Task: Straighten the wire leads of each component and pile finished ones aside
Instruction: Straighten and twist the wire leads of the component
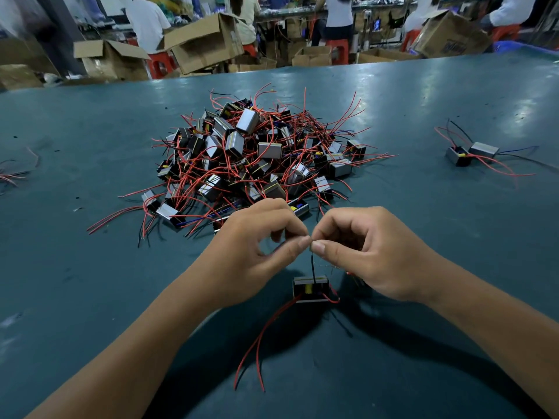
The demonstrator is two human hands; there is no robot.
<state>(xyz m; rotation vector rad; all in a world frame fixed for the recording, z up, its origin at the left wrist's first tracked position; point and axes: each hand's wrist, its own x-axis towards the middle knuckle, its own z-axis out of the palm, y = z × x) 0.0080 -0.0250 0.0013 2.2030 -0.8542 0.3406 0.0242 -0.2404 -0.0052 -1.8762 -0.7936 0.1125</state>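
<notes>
The smooth teal-green counter (pixel 90 140) carries a heap of small grey-and-black box-shaped components (pixel 254 158) tangled in red, black and blue wire leads. The near black component with a yellow patch (pixel 311 289) trails red leads (pixel 260 337) and one black lead (pixel 313 269). Behind stand brown cardboard boxes (pixel 205 43) and red plastic stools (pixel 160 65).

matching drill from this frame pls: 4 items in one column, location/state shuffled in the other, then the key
Items
1. big heap of components
2. component being worked
3. pair of components
4. black lead

Places/states
A. far right on the table, set apart
B. pinched at its top by left hand and right hand
C. centre of the table, leads tangled
D. below the hands, red leads trailing toward the camera

Pairs: 1-C, 2-D, 3-A, 4-B
</notes>
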